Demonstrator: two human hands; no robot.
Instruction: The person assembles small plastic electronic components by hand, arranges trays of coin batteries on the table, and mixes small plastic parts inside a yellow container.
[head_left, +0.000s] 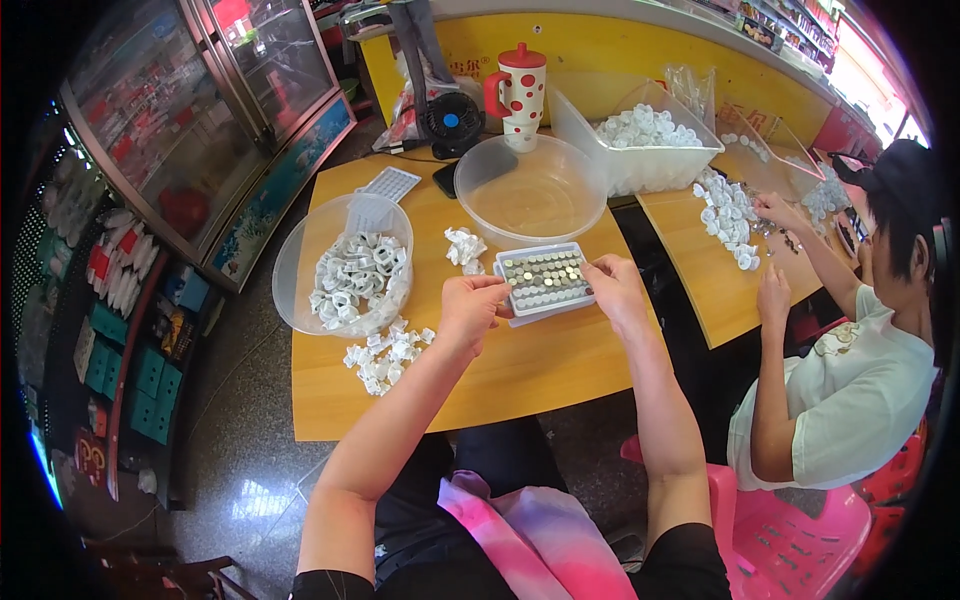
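Note:
A small white tray [552,309] is between my two hands, above the wooden table. Rows of small round discs [545,270] fill it, some silvery, some gold-toned, with paler white ones in the nearer rows. My left hand [474,312] is closed at the tray's left edge, thumb and fingers pinched together. On the opposite side, my right hand [618,290] grips the right edge. Beyond my left hand lies a small heap of crumpled white pieces [464,247]. Another heap of white plastic pieces [383,358] spreads to the left of my left forearm.
A clear tub of white ring-like parts [292,290] stands at the left. Behind the tray are a round clear basin [470,205], a dotted tumbler [522,95] and a black fan [452,122]. Rightward, a co-worker [830,390] handles small parts at an adjoining table [700,290].

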